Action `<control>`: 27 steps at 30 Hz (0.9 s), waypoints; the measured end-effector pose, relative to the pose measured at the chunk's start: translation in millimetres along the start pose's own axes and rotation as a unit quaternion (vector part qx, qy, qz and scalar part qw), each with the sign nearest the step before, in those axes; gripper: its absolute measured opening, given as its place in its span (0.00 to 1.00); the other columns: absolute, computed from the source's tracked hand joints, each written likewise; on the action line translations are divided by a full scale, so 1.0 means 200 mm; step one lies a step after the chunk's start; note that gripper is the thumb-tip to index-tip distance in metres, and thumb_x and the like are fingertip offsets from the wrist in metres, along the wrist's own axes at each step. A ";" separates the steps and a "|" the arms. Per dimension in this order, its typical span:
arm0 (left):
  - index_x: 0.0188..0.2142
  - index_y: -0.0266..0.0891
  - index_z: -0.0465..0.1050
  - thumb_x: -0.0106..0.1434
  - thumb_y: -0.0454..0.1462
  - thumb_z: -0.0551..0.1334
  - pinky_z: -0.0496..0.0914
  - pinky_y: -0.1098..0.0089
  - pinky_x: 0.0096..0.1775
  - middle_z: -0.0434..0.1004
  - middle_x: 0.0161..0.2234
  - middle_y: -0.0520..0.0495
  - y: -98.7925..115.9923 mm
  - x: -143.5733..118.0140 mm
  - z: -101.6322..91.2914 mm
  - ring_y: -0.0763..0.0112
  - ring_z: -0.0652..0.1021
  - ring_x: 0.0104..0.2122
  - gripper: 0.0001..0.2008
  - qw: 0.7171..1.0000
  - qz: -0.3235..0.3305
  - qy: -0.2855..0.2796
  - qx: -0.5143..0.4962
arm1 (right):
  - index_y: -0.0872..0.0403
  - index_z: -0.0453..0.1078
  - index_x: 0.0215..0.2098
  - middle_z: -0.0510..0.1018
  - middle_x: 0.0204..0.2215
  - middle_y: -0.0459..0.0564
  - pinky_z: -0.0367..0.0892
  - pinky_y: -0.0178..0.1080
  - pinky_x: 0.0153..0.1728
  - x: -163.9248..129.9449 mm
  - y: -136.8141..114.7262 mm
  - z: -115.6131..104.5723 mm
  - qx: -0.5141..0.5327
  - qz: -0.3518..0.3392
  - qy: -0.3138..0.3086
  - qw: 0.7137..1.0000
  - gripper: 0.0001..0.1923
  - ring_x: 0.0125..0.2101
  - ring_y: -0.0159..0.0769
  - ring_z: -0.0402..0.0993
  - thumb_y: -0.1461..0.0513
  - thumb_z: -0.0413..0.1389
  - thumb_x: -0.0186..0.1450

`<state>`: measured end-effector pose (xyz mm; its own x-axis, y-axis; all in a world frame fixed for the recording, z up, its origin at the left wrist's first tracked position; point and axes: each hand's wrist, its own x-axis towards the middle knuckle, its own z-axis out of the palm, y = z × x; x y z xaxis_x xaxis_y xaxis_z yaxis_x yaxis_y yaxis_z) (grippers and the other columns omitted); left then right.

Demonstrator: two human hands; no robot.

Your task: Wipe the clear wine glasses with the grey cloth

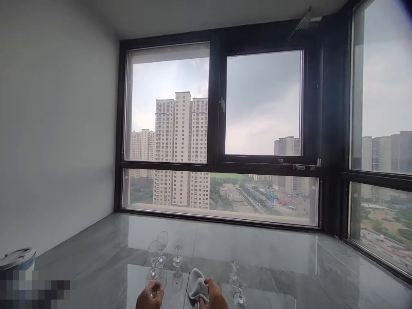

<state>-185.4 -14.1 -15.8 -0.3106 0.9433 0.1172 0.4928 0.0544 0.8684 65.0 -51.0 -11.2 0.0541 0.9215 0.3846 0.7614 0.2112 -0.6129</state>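
At the bottom of the head view, my left hand (149, 296) is closed round a clear wine glass (160, 277), whose outline is faint against the shiny surface. My right hand (215, 296) grips a crumpled light grey cloth (197, 286) between thumb and fingers. Beyond my left hand stand three stemmed glasses: one near glass (154, 249), a second glass (162, 242) just behind it, and a smaller-looking glass (177, 257) to their right. To the right of my right hand are two more glasses, a farther one (234, 277) and a nearer one (240, 298).
The glasses stand on a glossy grey tiled ledge (273, 257) with strong reflections. A lidded bucket (19, 259) is at the far left, beside a white wall (58, 128). Dark-framed windows (217, 128) border the ledge behind and at right, with tall buildings outside.
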 end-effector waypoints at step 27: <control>0.27 0.41 0.73 0.60 0.38 0.57 0.66 0.71 0.36 0.80 0.28 0.46 0.10 -0.11 -0.03 0.61 0.80 0.34 0.08 0.996 0.072 0.027 0.039 | 0.51 0.70 0.48 0.80 0.46 0.53 0.66 0.36 0.46 -0.06 -0.07 -0.06 -0.015 0.016 0.001 1.000 0.18 0.49 0.42 0.76 0.66 0.52 0.60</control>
<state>-172.6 -36.0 1.7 -0.2743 0.9240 0.2663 0.5965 -0.0536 0.8008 61.2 -69.4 -0.3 0.0800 0.9270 0.3663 0.7789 0.1712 -0.6033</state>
